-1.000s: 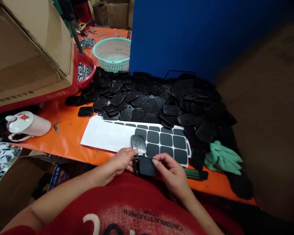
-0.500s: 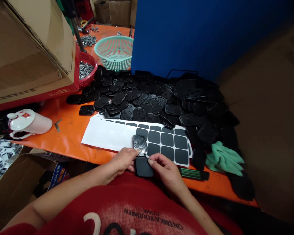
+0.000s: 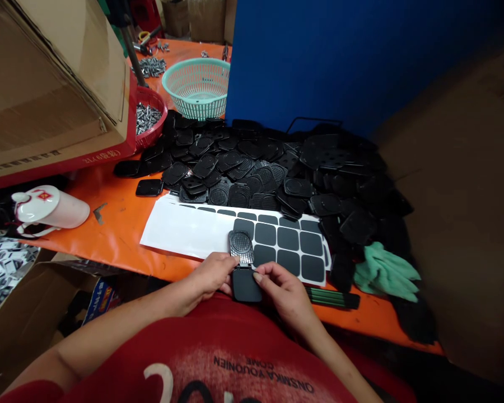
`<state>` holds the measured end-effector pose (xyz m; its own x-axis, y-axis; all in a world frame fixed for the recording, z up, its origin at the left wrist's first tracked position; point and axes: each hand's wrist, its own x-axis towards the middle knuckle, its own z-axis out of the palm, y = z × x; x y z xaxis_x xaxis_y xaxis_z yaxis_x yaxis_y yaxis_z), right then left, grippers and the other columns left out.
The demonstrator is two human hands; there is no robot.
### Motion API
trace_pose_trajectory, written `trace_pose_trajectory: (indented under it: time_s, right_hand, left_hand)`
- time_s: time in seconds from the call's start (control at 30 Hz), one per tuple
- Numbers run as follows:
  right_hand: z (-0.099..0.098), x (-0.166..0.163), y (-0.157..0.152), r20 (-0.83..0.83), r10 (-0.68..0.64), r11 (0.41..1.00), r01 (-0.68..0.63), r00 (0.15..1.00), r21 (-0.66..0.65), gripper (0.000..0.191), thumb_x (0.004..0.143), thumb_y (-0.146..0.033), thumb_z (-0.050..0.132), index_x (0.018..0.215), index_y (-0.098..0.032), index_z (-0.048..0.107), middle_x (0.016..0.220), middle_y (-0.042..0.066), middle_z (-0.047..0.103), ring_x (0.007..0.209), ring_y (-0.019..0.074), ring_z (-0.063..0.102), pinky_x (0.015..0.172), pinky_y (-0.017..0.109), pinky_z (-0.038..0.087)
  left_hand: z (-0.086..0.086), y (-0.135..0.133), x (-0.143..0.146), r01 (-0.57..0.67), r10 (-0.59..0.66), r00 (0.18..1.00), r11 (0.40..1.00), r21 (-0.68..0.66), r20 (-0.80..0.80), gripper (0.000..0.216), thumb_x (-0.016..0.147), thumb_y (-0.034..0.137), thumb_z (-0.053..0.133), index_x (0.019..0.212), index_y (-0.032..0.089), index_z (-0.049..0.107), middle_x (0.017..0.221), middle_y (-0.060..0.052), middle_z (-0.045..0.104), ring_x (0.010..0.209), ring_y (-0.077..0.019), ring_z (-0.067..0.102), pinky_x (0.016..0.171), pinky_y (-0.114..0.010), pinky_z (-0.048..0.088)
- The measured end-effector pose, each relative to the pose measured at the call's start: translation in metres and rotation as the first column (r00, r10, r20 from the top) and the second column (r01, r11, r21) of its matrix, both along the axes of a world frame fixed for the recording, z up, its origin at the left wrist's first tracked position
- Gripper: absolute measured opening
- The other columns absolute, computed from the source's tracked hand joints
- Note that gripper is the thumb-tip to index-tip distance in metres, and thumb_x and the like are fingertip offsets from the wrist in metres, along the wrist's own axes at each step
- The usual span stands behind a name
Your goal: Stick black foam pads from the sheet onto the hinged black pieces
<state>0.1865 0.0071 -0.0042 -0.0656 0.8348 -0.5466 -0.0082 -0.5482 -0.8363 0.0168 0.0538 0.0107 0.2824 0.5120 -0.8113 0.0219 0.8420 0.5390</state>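
Both my hands meet at the table's near edge on a small black hinged case (image 3: 246, 284). My left hand (image 3: 212, 275) pinches its left side, and my right hand (image 3: 279, 292) pinches its right side with fingers closed. The case's ribbed lid (image 3: 241, 246) stands open over a white backing sheet (image 3: 185, 228) that carries rows of dark grey rounded-square stickers (image 3: 288, 243). A large heap of black plastic case parts (image 3: 277, 168) covers the orange table (image 3: 117, 224) behind the sheet.
A teal basket (image 3: 197, 87) and a red basket of metal bits (image 3: 149, 117) stand at the back left beside a cardboard box (image 3: 46, 84). A white lidded cup (image 3: 50, 208) lies at left. A green glove (image 3: 384, 273) lies at right near a blue panel (image 3: 340, 61).
The black case has been drawn slightly left and turned between my fingers; my right fingers have shifted to its top right corner. The view rose slightly.
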Motion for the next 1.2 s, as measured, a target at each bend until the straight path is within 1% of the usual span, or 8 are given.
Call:
trace_pose_trajectory:
  time_s: [0.23,0.53,0.77,0.83,0.97,1.03,1.1,1.2]
  right_hand:
    - [0.001,-0.001,-0.002,0.083,0.028,0.998,-0.033,0.996,0.062,0.031,0.076,-0.051,0.069,0.079,-0.021,0.061,0.066,-0.002,0.055,0.056,0.0119,0.045,0.053,0.025,0.037]
    - [0.006,-0.004,-0.001,0.2,0.055,0.986,-0.085,0.978,0.142,0.029,0.079,-0.048,0.063,0.078,-0.02,0.06,0.069,0.0,0.055,0.058,0.0125,0.045,0.051,0.024,0.037]
    - [0.009,-0.004,-0.004,0.268,0.056,0.966,-0.121,0.962,0.229,0.022,0.084,-0.042,0.059,0.079,-0.02,0.061,0.069,0.001,0.059,0.062,0.0146,0.051,0.057,0.025,0.041]
    - [0.013,-0.006,-0.007,0.335,0.044,0.934,-0.157,0.941,0.32,0.019,0.086,-0.038,0.058,0.08,-0.02,0.062,0.07,0.001,0.061,0.064,0.0153,0.054,0.06,0.026,0.043]
    - [0.026,-0.008,-0.014,0.432,-0.034,0.803,-0.232,0.901,0.549,0.01,0.088,-0.027,0.056,0.084,-0.022,0.064,0.075,0.002,0.064,0.069,0.0164,0.058,0.067,0.028,0.045]
    - [0.032,-0.008,-0.017,0.43,-0.083,0.759,-0.223,0.899,0.611,0.008,0.087,-0.025,0.056,0.085,-0.022,0.064,0.075,0.003,0.064,0.069,0.0166,0.058,0.067,0.028,0.045]
    - [0.033,-0.006,-0.016,0.421,-0.101,0.787,-0.186,0.901,0.588,0.009,0.086,-0.027,0.058,0.083,-0.022,0.064,0.073,0.002,0.063,0.067,0.0162,0.057,0.066,0.028,0.044]
    - [0.024,-0.001,-0.013,0.298,-0.055,0.928,-0.061,0.953,0.368,0.018,0.084,-0.038,0.062,0.077,-0.021,0.063,0.068,0.001,0.061,0.06,0.0145,0.052,0.059,0.026,0.042]
  left_hand:
    - [-0.002,-0.002,0.0,-0.001,0.002,1.0,1.0,0.027,-0.003,0.022,0.088,0.032,0.05,0.077,0.013,0.054,0.057,0.0,0.054,0.043,-0.0111,0.053,0.044,-0.025,0.049]
    - [-0.002,-0.003,0.0,-0.016,0.016,1.0,0.999,0.037,0.0,0.029,0.083,0.042,0.056,0.079,0.014,0.054,0.06,-0.001,0.057,0.043,-0.011,0.053,0.044,-0.026,0.049]
    - [-0.002,-0.004,0.0,-0.021,0.02,1.0,0.998,0.054,0.019,0.03,0.08,0.044,0.06,0.078,0.015,0.054,0.058,0.001,0.054,0.044,-0.0106,0.053,0.043,-0.023,0.047]
    - [-0.002,-0.005,0.0,-0.024,0.023,0.999,0.998,0.056,0.023,0.028,0.081,0.042,0.059,0.077,0.015,0.053,0.057,0.002,0.052,0.043,-0.0099,0.051,0.042,-0.022,0.046]
    - [-0.004,-0.005,0.001,-0.035,0.035,0.999,0.998,0.047,0.0,0.022,0.084,0.035,0.055,0.075,0.015,0.052,0.056,0.002,0.052,0.042,-0.0096,0.051,0.041,-0.021,0.045]
    - [-0.005,-0.004,0.001,-0.044,0.045,0.999,0.998,0.04,-0.014,0.02,0.085,0.034,0.053,0.077,0.015,0.052,0.06,0.001,0.055,0.043,-0.0104,0.053,0.041,-0.022,0.046]
    - [-0.005,-0.003,0.001,-0.047,0.047,0.999,0.998,0.035,-0.013,0.019,0.086,0.033,0.05,0.079,0.015,0.052,0.063,-0.001,0.058,0.043,-0.0112,0.054,0.042,-0.023,0.047]
    - [-0.004,-0.004,0.001,-0.037,0.037,0.999,0.999,0.027,0.003,0.019,0.087,0.033,0.049,0.082,0.015,0.053,0.065,-0.002,0.059,0.046,-0.0124,0.057,0.044,-0.025,0.049]
